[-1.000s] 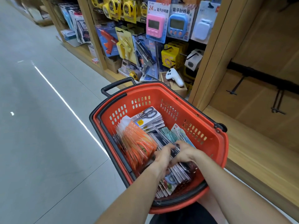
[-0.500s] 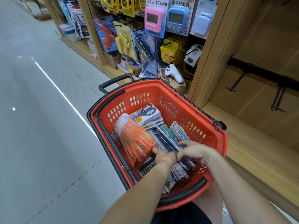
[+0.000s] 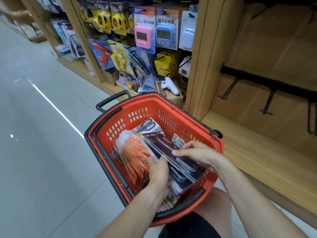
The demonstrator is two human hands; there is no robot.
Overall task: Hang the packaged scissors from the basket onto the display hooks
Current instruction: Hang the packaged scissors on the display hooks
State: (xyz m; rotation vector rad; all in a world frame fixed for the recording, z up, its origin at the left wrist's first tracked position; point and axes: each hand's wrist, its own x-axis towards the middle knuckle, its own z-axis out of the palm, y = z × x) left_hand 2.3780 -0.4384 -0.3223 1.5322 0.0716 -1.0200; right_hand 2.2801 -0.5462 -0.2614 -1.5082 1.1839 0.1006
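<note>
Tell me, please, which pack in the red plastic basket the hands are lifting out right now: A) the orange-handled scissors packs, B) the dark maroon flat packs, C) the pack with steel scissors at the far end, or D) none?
B: both hands, the left hand and right hand, grip the stack of dark maroon flat packs, tilted up above the red plastic basket.

Basket [image 3: 173, 107]: perforated red plastic, black rim. Scissor packs [image 3: 169, 148]: glossy clear plastic. Shelf [image 3: 267, 152]: matt wood. Hooks [image 3: 267, 104]: black metal.
</note>
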